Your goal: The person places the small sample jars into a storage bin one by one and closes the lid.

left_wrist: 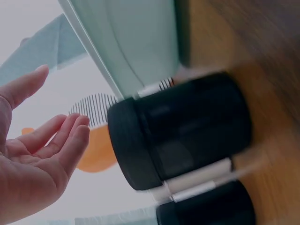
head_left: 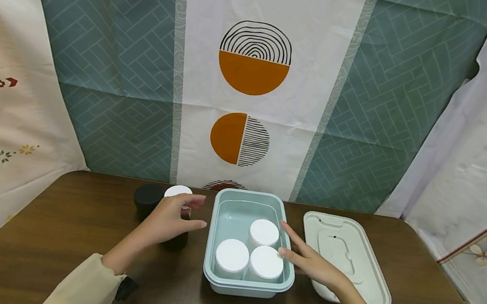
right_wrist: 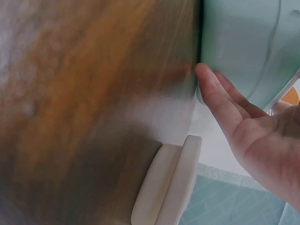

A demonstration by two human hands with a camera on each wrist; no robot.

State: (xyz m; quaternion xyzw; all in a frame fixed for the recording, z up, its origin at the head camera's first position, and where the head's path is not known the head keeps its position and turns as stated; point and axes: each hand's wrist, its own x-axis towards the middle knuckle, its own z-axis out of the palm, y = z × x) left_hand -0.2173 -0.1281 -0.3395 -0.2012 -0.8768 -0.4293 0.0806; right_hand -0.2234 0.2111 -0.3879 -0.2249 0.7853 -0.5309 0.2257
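Patterned curtains back a dark wooden table; relaxed left hand nears black jars, flat right hand touches pale-blue plastic tub holding 3 white-lidded jars.

My left hand hovers open over black jars; right hand flat beside teal bin holding three white-lidded jars.

The counter is dark brown wood. On it sits a pale mint-green bin holding three jars with white lids. Left of it stand black jars, one white-lidded. The loose lid on the right is off-white. The backdrop curtain shows teal herringbone panels, and a white stripe with orange half-circles and black lines.
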